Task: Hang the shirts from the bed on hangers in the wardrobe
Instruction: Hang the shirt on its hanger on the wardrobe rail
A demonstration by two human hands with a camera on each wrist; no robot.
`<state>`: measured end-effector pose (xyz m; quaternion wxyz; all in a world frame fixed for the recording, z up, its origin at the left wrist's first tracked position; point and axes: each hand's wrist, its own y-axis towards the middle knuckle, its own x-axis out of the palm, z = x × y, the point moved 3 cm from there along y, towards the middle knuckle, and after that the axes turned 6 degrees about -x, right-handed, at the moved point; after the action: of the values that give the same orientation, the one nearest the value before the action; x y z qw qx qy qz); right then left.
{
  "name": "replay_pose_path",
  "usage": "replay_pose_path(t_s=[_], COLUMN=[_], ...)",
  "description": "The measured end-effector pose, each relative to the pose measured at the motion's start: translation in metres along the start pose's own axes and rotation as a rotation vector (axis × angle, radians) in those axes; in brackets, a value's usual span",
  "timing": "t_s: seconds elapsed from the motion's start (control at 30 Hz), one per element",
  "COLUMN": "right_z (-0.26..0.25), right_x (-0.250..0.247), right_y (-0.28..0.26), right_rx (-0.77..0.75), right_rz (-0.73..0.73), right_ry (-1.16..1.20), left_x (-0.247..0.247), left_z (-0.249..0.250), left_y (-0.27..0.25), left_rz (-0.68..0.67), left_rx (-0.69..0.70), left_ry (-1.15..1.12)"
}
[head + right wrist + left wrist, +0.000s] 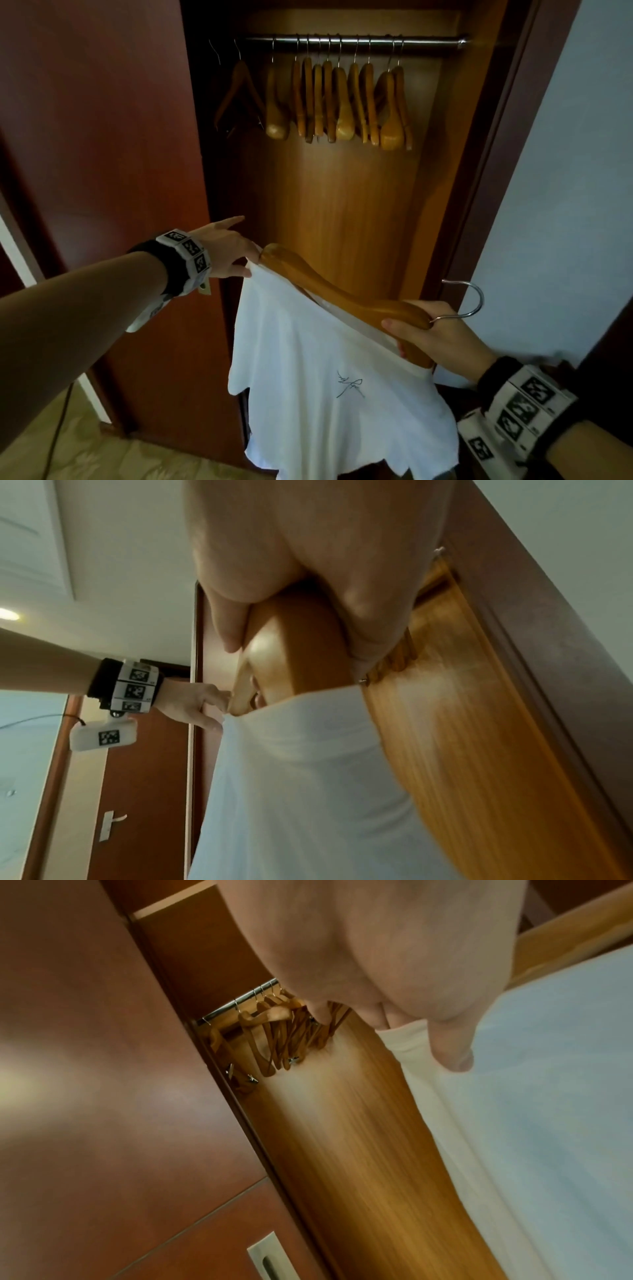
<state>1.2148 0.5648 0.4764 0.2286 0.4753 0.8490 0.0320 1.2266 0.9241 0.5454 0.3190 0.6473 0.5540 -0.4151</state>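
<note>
A white shirt [325,394] with a small dark scribble print hangs partly over a wooden hanger [325,287] in front of the open wardrobe. My right hand [421,329] grips the hanger's middle just below its metal hook [472,301]. My left hand [248,267] pinches the shirt's edge at the hanger's far end, index finger stretched out. In the right wrist view my fingers wrap the hanger [298,647] above the shirt [308,777], with the left hand [209,707] at its tip. The left wrist view shows the thumb [455,1053] on the shirt [548,1096].
A metal rail [352,41] crosses the top of the wardrobe, carrying several bare wooden hangers [342,102]. The dark red sliding door [102,137] stands at the left, a pale wall [565,205] at the right. A cable runs over the patterned floor [85,452].
</note>
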Motion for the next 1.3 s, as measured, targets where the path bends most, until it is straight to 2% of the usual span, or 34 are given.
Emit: replay_pose_path(t_s=[0.23, 0.37, 0.47, 0.57, 0.77, 0.93, 1.07, 1.3], right_z=[-0.008, -0.011, -0.004, 0.002, -0.002, 0.003, 0.019, 0.022], right_x=[-0.007, -0.008, -0.013, -0.015, -0.019, -0.029, -0.033, -0.038], right_y=[0.001, -0.004, -0.01, -0.013, -0.005, -0.005, -0.011, -0.004], right_rx=[0.069, 0.067, 0.085, 0.101, 0.109, 0.115, 0.163, 0.196], right_rz=[-0.085, -0.107, -0.097, -0.1, -0.144, -0.137, -0.028, -0.116], right_ry=[-0.009, 0.037, 0.097, 0.116, 0.059, 0.131, 0.33, 0.268], left_x=[0.012, 0.01, 0.008, 0.01, 0.014, 0.009, 0.011, -0.002], left_z=[0.006, 0.008, 0.009, 0.009, 0.01, 0.011, 0.007, 0.016], left_y=[0.005, 0.007, 0.007, 0.006, 0.007, 0.007, 0.008, 0.011], left_rz=[0.007, -0.019, -0.018, 0.004, -0.041, 0.015, -0.024, 0.061], left_rx=[0.054, 0.006, 0.039, 0.073, 0.11, 0.074, 0.06, 0.128], left_ry=[0.026, -0.07, -0.11, -0.079, -0.053, -0.11, -0.168, -0.133])
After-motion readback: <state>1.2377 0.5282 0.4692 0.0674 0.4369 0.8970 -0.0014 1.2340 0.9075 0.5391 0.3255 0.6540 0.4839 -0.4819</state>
